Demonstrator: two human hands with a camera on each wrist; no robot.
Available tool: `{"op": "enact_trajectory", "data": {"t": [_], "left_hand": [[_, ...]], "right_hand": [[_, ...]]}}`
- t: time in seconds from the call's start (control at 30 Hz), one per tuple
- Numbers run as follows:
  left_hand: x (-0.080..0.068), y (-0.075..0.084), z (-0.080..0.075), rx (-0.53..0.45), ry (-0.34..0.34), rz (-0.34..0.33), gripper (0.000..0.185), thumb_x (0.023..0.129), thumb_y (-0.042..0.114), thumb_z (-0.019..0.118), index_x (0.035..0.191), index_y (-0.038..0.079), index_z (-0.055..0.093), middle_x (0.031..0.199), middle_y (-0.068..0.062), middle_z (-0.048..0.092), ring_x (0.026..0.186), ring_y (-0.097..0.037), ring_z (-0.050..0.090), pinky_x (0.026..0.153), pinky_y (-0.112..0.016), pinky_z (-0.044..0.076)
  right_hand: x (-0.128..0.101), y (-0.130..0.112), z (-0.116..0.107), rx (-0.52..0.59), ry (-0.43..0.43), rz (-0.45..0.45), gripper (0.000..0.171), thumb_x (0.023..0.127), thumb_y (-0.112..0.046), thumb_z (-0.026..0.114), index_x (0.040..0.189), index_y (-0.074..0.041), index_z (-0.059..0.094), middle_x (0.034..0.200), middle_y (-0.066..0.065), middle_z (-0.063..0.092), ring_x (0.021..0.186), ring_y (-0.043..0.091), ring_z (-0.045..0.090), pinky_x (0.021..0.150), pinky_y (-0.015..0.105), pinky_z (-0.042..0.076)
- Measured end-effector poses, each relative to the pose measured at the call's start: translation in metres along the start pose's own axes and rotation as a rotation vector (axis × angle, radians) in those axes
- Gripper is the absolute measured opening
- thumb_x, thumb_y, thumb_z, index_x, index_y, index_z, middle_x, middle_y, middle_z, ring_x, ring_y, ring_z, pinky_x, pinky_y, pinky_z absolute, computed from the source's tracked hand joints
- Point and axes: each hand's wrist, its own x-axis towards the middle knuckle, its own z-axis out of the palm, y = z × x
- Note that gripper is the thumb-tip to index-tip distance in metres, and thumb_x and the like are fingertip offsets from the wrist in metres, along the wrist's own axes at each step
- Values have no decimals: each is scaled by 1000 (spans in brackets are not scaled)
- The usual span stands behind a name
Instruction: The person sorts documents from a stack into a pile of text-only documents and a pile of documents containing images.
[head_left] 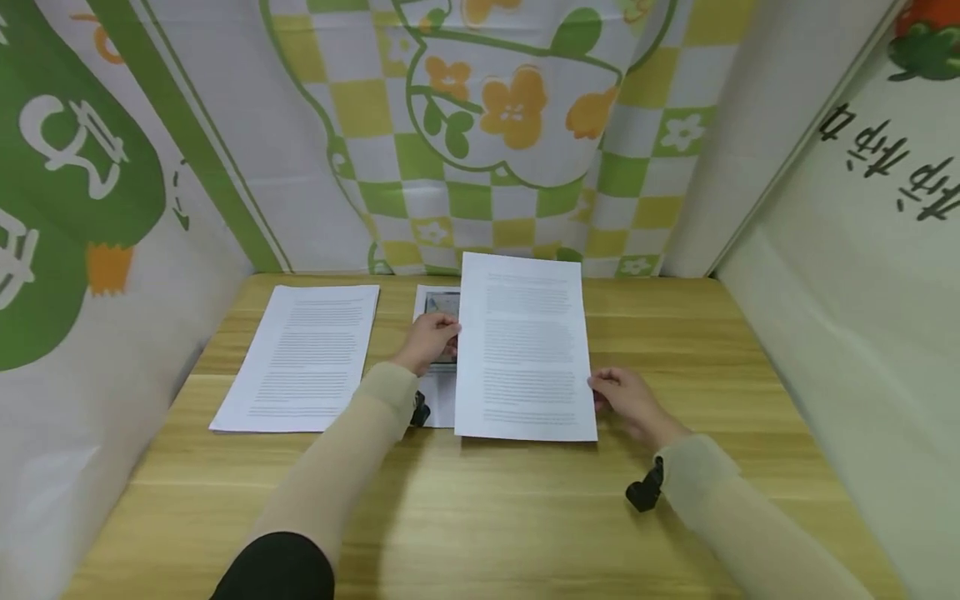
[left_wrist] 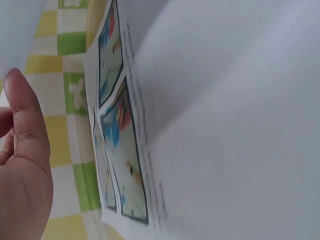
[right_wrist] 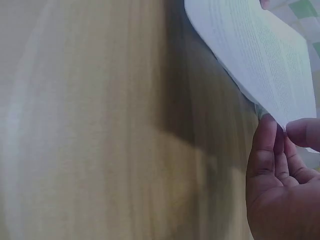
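- 1 printed sheet (head_left: 525, 346), text only, held up off the table (head_left: 750, 350) near its middle, toward the back edge; both hands on it.
- Left hand (head_left: 433, 340) grips sheet's left edge, fingers curled round it. Left wrist view: thumb (left_wrist: 24, 120) beside the sheet's underside.
- Right hand (head_left: 628, 400) pinches sheet's right edge low down, close to its near-right corner; right wrist view shows thumb + fingers (right_wrist: 265, 145) clamped on the paper edge, sheet lifted clear of the wood.
- 1 picture page (head_left: 438, 358) lies flat under the held sheet, mostly covered; colour panels show at its left strip, 3 panels visible in left wrist view (left_wrist: 120, 145).
- 1 stack of text pages (head_left: 303, 354) flat on the table's left part, apart from picture page. How many pages in it: can't tell.
- Patterned cloth (head_left: 480, 125) hangs behind the back edge + both sides.
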Motion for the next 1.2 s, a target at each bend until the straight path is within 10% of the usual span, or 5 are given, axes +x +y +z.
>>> {"op": "enact_trajectory", "data": {"t": [0.57, 1.2], "left_hand": [[3, 1, 28, 12, 35, -10, 20, 107, 7, 56, 118, -7, 63, 103, -15, 65, 78, -17, 62, 73, -32, 58], [29, 4, 98, -17, -58, -26, 20, 108, 9, 54, 121, -5, 61, 98, -15, 65, 76, -18, 62, 61, -27, 56]], "right_hand": [[-8, 2, -17, -3, 48, 25, 31, 107, -7, 53, 129, 14, 54, 110, 17, 64, 85, 13, 59, 70, 24, 54], [-18, 23, -71, -30, 121, 62, 31, 109, -11, 49, 127, 13, 52, 105, 10, 63, 85, 14, 57, 69, 25, 53]]}}
